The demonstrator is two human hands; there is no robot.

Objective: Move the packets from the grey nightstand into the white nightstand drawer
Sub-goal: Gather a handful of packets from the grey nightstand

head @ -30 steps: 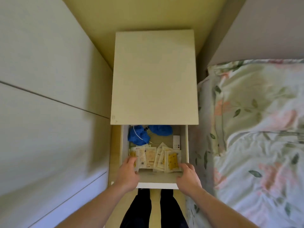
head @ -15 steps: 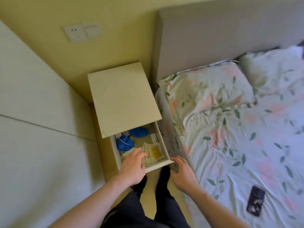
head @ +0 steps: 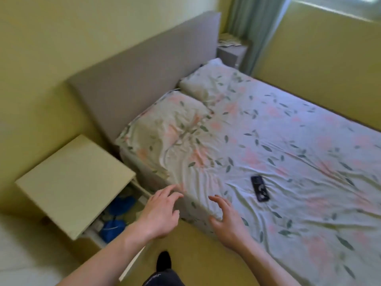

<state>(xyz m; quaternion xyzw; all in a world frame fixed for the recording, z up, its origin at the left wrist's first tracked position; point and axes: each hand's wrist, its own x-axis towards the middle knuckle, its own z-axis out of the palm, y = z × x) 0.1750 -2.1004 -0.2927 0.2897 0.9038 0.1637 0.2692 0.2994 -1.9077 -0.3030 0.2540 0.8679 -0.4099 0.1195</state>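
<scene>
Both hands are held out in the air with nothing in them. The left hand (head: 159, 215) hangs in front of the white nightstand (head: 74, 182), its fingers spread and loosely bent, reaching toward the near edge of the bed (head: 288, 162). The right hand (head: 225, 221) hovers over that edge of the mattress, fingers apart and slightly curled, palm down. The white nightstand stands at the left of the bed by the headboard (head: 144, 75); its drawer (head: 132, 205) is pulled open below the top, and blue bundles (head: 115, 215) show inside it, while the left arm covers the front part of the drawer, so what else lies there cannot be told. The grey nightstand (head: 232, 52) stands far off at the other side of the bed, by the curtain (head: 253, 27), with packets (head: 228, 41) lying on its top, blurred. A dark phone (head: 260, 188) lies on the floral sheet, beyond the right hand. Two pillows (head: 177, 120) lie against the headboard.
</scene>
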